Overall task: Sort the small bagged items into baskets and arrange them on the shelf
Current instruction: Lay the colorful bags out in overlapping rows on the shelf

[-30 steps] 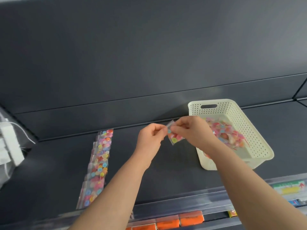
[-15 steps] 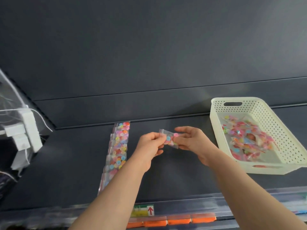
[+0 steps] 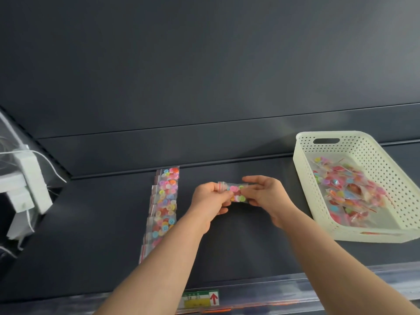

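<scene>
matte dark shelf [image 3: 238, 242], left hand [image 3: 210, 197] and right hand [image 3: 264, 195] pinching clear crinkly button bag [image 3: 236, 193], perforated cream basket [image 3: 386, 178]

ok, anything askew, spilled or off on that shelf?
Nothing spilled or damaged. The bags in the basket lie in a jumbled heap, unlike the neat overlapping row of bags on the left. The basket looks slanted on the shelf, but that may be the wide lens.
</scene>
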The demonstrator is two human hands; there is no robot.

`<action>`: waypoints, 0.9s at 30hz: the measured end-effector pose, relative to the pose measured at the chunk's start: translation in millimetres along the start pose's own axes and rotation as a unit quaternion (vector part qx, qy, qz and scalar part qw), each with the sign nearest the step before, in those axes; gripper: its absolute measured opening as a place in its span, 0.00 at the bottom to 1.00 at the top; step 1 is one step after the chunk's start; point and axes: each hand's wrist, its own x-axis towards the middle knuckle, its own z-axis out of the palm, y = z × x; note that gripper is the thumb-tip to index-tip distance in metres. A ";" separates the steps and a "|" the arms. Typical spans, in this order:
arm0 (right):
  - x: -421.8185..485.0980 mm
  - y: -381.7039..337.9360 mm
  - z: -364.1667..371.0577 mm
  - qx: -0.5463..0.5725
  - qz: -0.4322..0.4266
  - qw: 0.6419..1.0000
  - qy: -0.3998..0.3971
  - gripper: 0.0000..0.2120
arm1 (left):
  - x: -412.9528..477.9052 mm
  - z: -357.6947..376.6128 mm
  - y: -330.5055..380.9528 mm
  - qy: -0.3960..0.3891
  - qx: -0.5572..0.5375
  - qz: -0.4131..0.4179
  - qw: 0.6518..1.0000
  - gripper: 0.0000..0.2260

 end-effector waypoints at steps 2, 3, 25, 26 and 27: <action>5.5 -1.1 3.7 0.007 0.016 1.000 -0.002 0.12 | 5.8 -1.9 1.3 0.009 0.002 0.002 1.000 0.05; 8.2 -2.2 4.5 0.014 0.022 1.000 -0.003 0.11 | 9.4 -3.5 1.5 0.011 -0.004 0.001 1.000 0.05; 8.1 -8.9 -2.5 -0.603 -0.077 0.794 -0.007 0.25 | 17.7 -8.1 -14.6 0.023 0.552 0.267 0.789 0.18; 8.2 -9.4 -2.6 -0.605 -0.076 0.792 -0.010 0.25 | 20.5 -6.4 -13.9 0.026 0.562 0.268 0.782 0.21; 8.2 -10.1 -2.5 -0.605 -0.075 0.792 -0.012 0.26 | 24.1 -5.4 -13.0 0.027 0.569 0.267 0.777 0.23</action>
